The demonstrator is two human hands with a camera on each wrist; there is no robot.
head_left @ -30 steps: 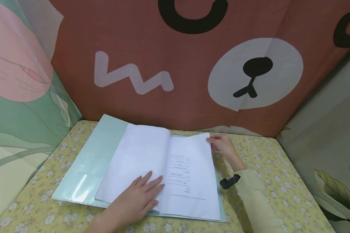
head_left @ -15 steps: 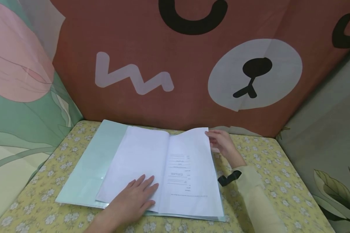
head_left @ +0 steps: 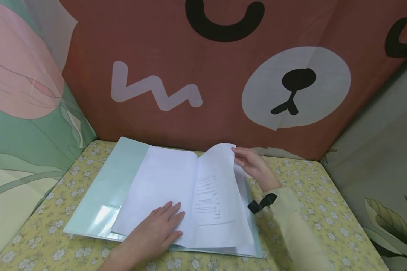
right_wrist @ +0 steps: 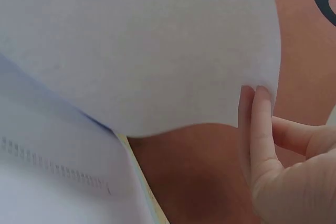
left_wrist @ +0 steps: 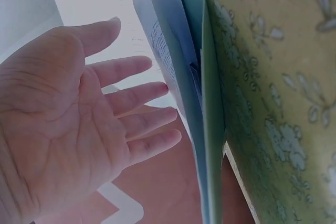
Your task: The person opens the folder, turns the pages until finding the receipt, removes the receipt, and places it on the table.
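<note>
A pale green folder (head_left: pixel 108 192) lies spread on the table, holding white sheets. Its left-hand page (head_left: pixel 162 177) is blank, and my left hand (head_left: pixel 156 231) rests on its lower part with the fingers extended. The left wrist view shows that hand's palm (left_wrist: pixel 68 114) and straight fingers beside the folder's edge (left_wrist: pixel 211 103). My right hand (head_left: pixel 254 165) pinches the far right corner of a printed sheet (head_left: pixel 215 188), which curves up off the pages beneath. From the right wrist, the lifted sheet (right_wrist: pixel 173 45) is seen between thumb and straight fingers; printed lines show on the page (right_wrist: pixel 58 161) below.
A yellow floral cloth (head_left: pixel 298 210) covers the table. Behind it hangs a brown curtain with a bear face (head_left: pixel 298 86). Patterned cloth walls (head_left: pixel 23 150) close in the left and right sides. A black strap (head_left: pixel 262 203) circles the right wrist.
My right hand has moved leftward and slightly up, lifting the sheet's corner so the sheet bends and uncovers the page under it. The left hand has shifted slightly left on its page.
</note>
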